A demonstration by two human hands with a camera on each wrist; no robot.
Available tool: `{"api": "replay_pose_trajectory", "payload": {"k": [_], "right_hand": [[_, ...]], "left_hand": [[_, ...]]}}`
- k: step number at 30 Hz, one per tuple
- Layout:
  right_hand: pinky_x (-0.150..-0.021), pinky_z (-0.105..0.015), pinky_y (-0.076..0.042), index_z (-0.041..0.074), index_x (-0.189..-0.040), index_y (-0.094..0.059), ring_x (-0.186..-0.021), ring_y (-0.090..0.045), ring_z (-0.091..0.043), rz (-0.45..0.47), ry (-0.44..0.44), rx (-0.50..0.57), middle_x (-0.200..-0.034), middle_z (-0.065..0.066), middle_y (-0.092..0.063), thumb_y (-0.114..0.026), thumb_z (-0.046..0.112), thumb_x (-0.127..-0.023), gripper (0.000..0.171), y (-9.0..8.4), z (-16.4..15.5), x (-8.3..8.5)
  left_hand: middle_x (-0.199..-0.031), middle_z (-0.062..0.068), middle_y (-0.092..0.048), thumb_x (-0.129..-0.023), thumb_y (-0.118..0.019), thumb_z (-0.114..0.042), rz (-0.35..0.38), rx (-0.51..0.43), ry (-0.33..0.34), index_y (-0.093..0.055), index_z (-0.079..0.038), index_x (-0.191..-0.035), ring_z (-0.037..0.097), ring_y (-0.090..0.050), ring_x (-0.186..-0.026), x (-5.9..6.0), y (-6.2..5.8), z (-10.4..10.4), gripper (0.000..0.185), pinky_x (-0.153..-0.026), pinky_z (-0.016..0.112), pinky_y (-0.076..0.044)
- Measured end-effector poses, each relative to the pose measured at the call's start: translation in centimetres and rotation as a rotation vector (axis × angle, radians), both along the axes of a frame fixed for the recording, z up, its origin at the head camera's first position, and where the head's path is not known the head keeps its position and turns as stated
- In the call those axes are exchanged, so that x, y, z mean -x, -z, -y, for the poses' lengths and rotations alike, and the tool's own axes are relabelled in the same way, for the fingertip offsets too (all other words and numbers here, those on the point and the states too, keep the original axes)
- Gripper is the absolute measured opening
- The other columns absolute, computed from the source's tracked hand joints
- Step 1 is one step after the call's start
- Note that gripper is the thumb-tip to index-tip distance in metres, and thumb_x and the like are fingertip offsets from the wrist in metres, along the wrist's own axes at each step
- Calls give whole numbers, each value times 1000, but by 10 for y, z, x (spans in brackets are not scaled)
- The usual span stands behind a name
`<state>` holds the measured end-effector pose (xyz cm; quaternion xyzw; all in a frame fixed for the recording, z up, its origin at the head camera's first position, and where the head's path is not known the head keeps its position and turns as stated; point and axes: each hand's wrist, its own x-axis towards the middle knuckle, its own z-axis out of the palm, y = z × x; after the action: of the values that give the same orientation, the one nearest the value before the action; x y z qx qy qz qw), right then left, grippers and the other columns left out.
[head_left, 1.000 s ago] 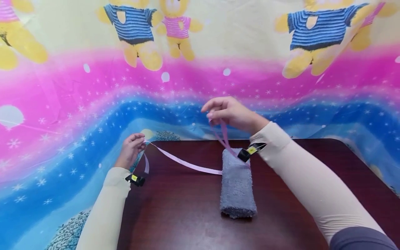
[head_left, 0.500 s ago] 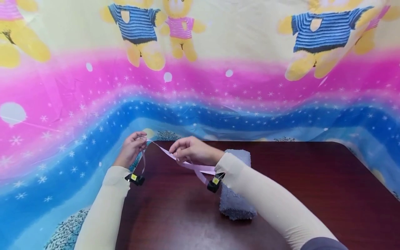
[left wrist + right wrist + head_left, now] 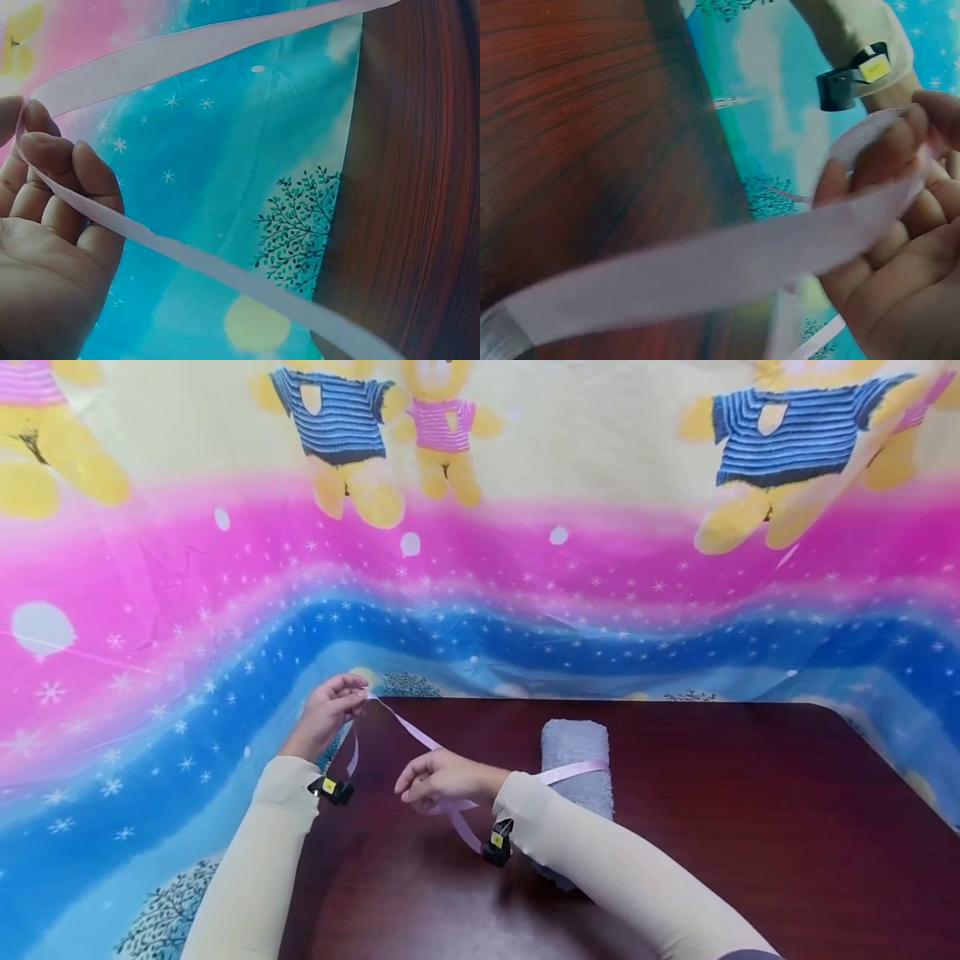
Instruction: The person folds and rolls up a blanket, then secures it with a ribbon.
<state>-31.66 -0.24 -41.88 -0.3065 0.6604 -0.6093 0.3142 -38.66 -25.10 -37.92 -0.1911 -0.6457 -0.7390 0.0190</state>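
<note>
A pink ribbon (image 3: 573, 772) lies across the upper part of a folded grey towel (image 3: 576, 743) on the table. At the table's far left, my left hand (image 3: 327, 714) pinches one length of the ribbon between thumb and fingers, with a loose tail hanging below. My right hand (image 3: 450, 777), left of the towel, pinches the other length, and a tail dangles under it. From the right hand (image 3: 915, 270), the ribbon (image 3: 690, 274) runs back to the towel (image 3: 502, 334) in the right wrist view. My right sleeve hides the towel's near part.
The dark red wooden table (image 3: 712, 793) spreads under both arms. Behind it and along the left hangs a printed curtain (image 3: 480, 552) with bears and snowflakes. Black wrist cameras (image 3: 497, 843) are strapped to both sleeves.
My right hand has come down and left from above the towel, drawing its ribbon length over the towel's top and in front of the other length. My left hand has stayed nearly still.
</note>
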Motion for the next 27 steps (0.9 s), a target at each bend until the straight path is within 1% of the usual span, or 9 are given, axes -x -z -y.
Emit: {"api": "replay_pose_trajectory", "payload": {"k": [5,6,9,12,15,19,22,24,27], "right_hand": [[-54,-25,-43,-4,-97,-69,-58,-52,-15,-209,14,-182,-69,-10,-61,-67,0,-87,11,12,5,-1],[-55,-24,-43,-4,-98,-69,-59,-52,-13,-261,10,-220,-70,-8,-62,-68,2,-87,12,14,6,-1],[-58,-21,-45,2,-99,-69,-64,-53,-8,-415,-16,-359,-74,0,-63,-69,8,-87,13,16,8,-4],[-64,-20,-47,7,-105,-69,-71,-57,-4,-567,-49,-496,-79,9,-63,-70,15,-88,19,15,7,-7],[-72,-21,-48,9,-114,-66,-81,-59,-3,-663,-60,-595,-87,10,-64,-70,20,-89,28,10,5,-8],[-80,-22,-47,12,-117,-65,-91,-60,-5,-708,-18,-641,-96,8,-66,-70,23,-88,32,1,-5,-5],[-80,-24,-47,15,-110,-68,-89,-60,-5,-710,36,-622,-94,10,-66,-69,23,-89,23,-7,-17,2],[-77,-24,-48,15,-104,-70,-84,-60,-4,-731,91,-608,-88,12,-65,-69,22,-89,16,-13,-26,8],[-73,-26,-49,16,-96,-70,-77,-60,-5,-752,224,-588,-80,12,-65,-70,22,-89,9,-19,-37,17]], "left_hand": [[-77,3,-60,-95,-56,5,-31,71,-5,-61,-3,-103,13,-50,-63,-1,-1,-3,13,-62,24,-49],[-77,2,-60,-95,-57,4,-38,88,-5,-62,-5,-103,13,-49,-62,-1,-1,-4,13,-61,23,-49],[-76,4,-57,-94,-60,1,-57,130,10,-62,-5,-103,15,-50,-64,-2,-4,-8,11,-59,24,-47],[-76,6,-56,-94,-60,2,-72,146,17,-62,-4,-103,16,-51,-65,-2,-6,-10,11,-58,25,-45],[-74,5,-55,-94,-60,3,-76,148,19,-62,-3,-102,16,-51,-65,-3,-8,-12,11,-58,24,-45],[-76,4,-57,-94,-61,0,-91,200,25,-63,-3,-105,14,-53,-67,-5,-14,-16,12,-60,24,-46],[-80,3,-60,-94,-63,-4,-114,260,25,-63,-2,-107,15,-54,-70,-8,-19,-22,13,-65,25,-48],[-81,3,-61,-95,-62,-5,-128,280,25,-63,-2,-108,16,-54,-70,-11,-24,-28,13,-67,27,-49],[-83,3,-63,-95,-61,-2,-161,306,35,-62,2,-108,17,-55,-69,-16,-31,-38,14,-68,29,-50]]}}
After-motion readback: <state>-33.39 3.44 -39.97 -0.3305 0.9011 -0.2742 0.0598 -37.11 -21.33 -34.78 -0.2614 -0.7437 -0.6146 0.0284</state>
